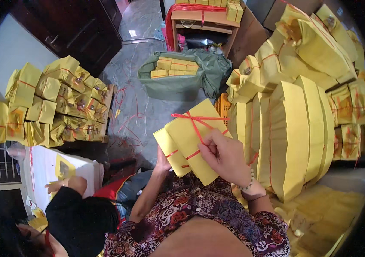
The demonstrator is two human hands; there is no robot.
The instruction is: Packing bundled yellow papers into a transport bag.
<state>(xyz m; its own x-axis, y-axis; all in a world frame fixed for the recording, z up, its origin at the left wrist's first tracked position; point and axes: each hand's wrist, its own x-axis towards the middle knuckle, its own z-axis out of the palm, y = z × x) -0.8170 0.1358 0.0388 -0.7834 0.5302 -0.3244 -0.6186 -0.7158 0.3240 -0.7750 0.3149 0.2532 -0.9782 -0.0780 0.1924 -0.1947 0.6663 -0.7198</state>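
Note:
Two overlapping bundles of yellow paper [189,139] are in front of my body, each with red string around it. My left hand [163,162] grips them at their left edge, most of its fingers hidden behind the paper. On the upper bundle, the red string [199,118] crosses the top and has a loose loop or tail. My right hand [225,152] is closed over the right side of that bundle, thumb and forefinger pinching the string. A beaded bracelet [247,185] circles my right wrist.
Tied yellow paper packs [58,100] are piled on a pallet at left; taller stacks [283,137] crowd the right. Ahead sits a green sack [174,88] holding small bundles, before a wooden shelf [204,18]. A co-worker's hand [73,184] is over a white box [41,165].

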